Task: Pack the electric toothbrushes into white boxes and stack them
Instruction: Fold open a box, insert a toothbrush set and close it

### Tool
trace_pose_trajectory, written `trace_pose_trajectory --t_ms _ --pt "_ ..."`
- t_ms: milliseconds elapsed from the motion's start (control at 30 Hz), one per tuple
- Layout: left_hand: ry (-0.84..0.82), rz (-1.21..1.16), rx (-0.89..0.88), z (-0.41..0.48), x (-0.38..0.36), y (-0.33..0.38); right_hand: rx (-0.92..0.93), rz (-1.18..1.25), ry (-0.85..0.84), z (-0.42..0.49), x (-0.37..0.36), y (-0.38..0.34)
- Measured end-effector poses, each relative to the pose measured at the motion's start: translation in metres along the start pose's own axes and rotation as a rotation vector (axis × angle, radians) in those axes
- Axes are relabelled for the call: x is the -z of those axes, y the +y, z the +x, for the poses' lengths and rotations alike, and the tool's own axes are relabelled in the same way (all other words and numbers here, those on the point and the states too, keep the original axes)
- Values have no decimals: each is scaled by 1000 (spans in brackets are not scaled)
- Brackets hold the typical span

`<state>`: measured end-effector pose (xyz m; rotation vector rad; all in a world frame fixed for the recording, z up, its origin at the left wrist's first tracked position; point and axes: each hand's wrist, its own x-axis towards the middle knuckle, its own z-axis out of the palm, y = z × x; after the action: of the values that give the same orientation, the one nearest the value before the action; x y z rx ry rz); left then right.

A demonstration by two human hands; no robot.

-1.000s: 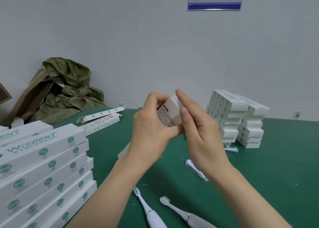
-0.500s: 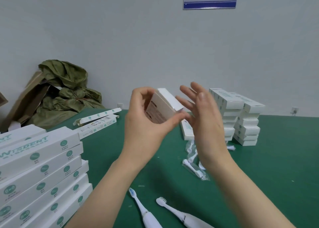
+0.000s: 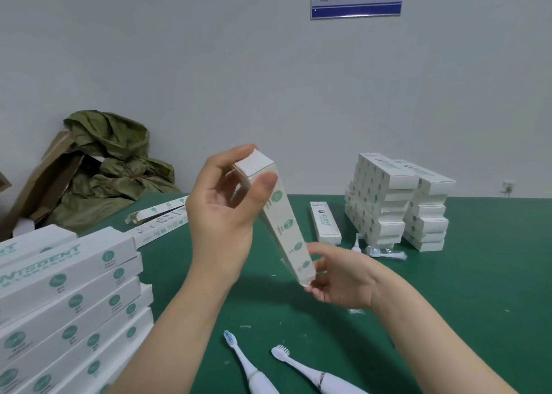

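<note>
- The white box you hold at frame centre: smooth matt paperboard, flat green print.
- The toothbrushes at the bottom edge: smooth, glossy white plastic.
- Your table: matt green, felt-like covering.
- Upper left, the crumpled sack: coarse olive woven cloth; the cardboard beside it: dull brown.
- Right of centre, the wrapper: clear, shiny film.

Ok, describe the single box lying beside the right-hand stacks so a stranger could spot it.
On the green table, find the tall stack of white boxes at the far right. Just left of it lies the lone box, flat and unstacked, unlike the held box.
</note>
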<state>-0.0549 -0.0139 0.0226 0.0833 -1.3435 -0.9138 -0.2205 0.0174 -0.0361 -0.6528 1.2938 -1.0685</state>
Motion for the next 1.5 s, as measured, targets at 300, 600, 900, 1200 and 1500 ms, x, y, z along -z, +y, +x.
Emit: trace_pose_trajectory --t_ms 300,600,900,1200,1500 --pt "-40 658 492 18 58 -24 365 537 259 -16 15 -17" --pt "-516 916 65 -2 20 -21 749 -213 486 -41 -26 -27" --pt "-571 855 -109 -11 13 -21 808 -201 361 -70 -31 -35" --pt "-333 719 -12 -20 -9 -12 858 -306 346 -68 -38 -31" --pt "-561 717 86 -12 5 -6 724 -101 133 -58 -31 -29"
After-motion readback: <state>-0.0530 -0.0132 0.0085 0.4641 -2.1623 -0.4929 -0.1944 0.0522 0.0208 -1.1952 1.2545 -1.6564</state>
